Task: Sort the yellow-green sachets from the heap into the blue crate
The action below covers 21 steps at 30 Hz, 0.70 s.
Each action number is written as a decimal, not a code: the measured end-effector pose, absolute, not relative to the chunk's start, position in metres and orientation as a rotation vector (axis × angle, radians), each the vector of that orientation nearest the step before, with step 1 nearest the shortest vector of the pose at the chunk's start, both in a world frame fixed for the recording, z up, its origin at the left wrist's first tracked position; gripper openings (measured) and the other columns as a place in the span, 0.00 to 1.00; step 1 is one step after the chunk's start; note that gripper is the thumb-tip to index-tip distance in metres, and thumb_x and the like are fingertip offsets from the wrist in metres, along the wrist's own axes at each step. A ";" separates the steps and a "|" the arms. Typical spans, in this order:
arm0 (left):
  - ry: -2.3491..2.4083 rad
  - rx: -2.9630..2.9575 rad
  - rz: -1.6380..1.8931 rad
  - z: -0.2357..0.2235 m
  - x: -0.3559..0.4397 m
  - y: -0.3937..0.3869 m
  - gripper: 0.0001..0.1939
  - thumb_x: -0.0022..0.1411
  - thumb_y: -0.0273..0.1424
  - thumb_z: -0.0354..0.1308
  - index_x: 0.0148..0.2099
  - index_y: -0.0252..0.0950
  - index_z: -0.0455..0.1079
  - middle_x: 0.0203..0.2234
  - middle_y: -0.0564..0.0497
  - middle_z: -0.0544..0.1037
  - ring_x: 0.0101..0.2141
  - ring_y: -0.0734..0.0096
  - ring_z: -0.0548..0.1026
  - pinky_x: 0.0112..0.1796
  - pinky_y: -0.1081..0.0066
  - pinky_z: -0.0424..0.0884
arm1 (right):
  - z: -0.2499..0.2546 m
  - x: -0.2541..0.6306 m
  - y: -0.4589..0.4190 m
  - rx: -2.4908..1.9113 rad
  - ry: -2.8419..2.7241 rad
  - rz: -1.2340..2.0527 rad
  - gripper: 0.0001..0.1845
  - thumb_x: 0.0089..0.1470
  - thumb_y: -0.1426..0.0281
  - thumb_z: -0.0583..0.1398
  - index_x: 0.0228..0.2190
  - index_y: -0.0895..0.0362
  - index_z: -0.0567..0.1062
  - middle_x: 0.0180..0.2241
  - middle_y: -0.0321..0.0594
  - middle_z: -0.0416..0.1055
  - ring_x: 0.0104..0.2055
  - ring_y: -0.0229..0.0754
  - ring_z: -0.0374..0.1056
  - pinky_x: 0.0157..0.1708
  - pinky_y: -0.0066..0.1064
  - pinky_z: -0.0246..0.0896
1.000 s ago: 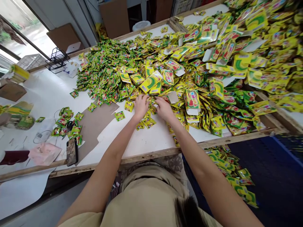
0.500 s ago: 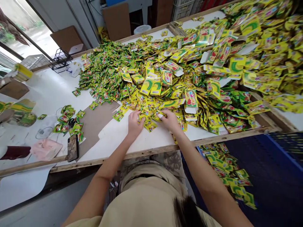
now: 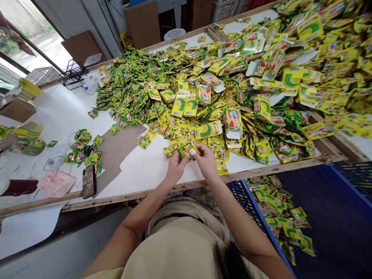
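My left hand (image 3: 176, 167) and my right hand (image 3: 205, 159) are close together at the table's front edge, fingers closed on small yellow-green candy packets (image 3: 185, 149) between them. Exactly how many packets they hold is hard to tell. Just beyond my fingers lie loose yellow packets (image 3: 183, 126) and a flat yellow box (image 3: 208, 130). A single yellow packet (image 3: 222, 167) rests right of my right hand. Behind these spreads a large pile of green packets (image 3: 130, 85), with upright and tilted small boxes (image 3: 233, 119) on its right part.
On the left lie a phone (image 3: 88, 181), scissors (image 3: 86, 151), a pink bag (image 3: 57, 183) and a dark red cup (image 3: 20, 187). A wooden rim (image 3: 162, 190) edges the table. Below right, a blue crate (image 3: 328, 217) contains several packets. A black wire rack (image 3: 73, 73) stands at the back left.
Both hands have drawn back from the pile toward the table edge and closer together, now with packets lifted between the fingers. The flat yellow box beyond them has shifted slightly.
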<state>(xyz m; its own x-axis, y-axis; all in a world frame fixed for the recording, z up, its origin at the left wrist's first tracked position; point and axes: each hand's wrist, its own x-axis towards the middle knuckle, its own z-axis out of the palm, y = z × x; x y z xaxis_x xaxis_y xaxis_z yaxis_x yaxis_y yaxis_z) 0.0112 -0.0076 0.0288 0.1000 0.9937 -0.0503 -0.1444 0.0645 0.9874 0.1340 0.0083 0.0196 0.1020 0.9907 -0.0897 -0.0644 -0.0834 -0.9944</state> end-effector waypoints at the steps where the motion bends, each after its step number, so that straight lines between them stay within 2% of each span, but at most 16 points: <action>1: 1.055 1.111 1.153 0.028 0.009 -0.006 0.24 0.54 0.45 0.61 0.47 0.35 0.65 0.44 0.46 0.75 0.43 0.67 0.74 0.44 0.65 0.73 | 0.021 0.136 0.009 -1.262 -1.080 1.211 0.16 0.46 0.59 0.62 0.34 0.55 0.71 0.29 0.37 0.69 0.28 0.39 0.63 0.26 0.30 0.61; 5: 1.081 1.223 0.996 0.029 -0.003 0.001 0.24 0.50 0.41 0.65 0.44 0.34 0.66 0.39 0.47 0.76 0.41 0.65 0.74 0.45 0.64 0.70 | 0.032 0.150 0.011 -1.231 -1.484 0.981 0.05 0.50 0.68 0.59 0.30 0.55 0.74 0.30 0.38 0.69 0.32 0.40 0.65 0.31 0.32 0.61; 10: 1.229 1.434 0.828 0.034 -0.013 0.007 0.22 0.49 0.38 0.67 0.44 0.34 0.68 0.37 0.49 0.76 0.40 0.63 0.73 0.43 0.65 0.69 | 0.045 0.153 0.013 -1.239 -1.726 0.798 0.05 0.49 0.74 0.59 0.28 0.55 0.75 0.28 0.38 0.67 0.29 0.39 0.64 0.29 0.31 0.60; 15: 1.299 1.491 0.769 0.033 -0.013 0.010 0.20 0.48 0.39 0.66 0.40 0.33 0.69 0.33 0.50 0.76 0.36 0.65 0.72 0.39 0.67 0.69 | 0.043 0.146 0.015 -1.324 -1.642 0.844 0.03 0.45 0.74 0.62 0.26 0.56 0.73 0.27 0.36 0.67 0.26 0.37 0.62 0.25 0.29 0.59; 21: 1.262 1.403 0.747 0.030 -0.014 0.011 0.15 0.51 0.39 0.64 0.35 0.33 0.68 0.23 0.54 0.72 0.26 0.74 0.68 0.29 0.73 0.65 | 0.035 0.146 0.016 -1.324 -1.460 0.983 0.04 0.45 0.69 0.63 0.24 0.56 0.73 0.25 0.36 0.66 0.25 0.36 0.60 0.24 0.29 0.58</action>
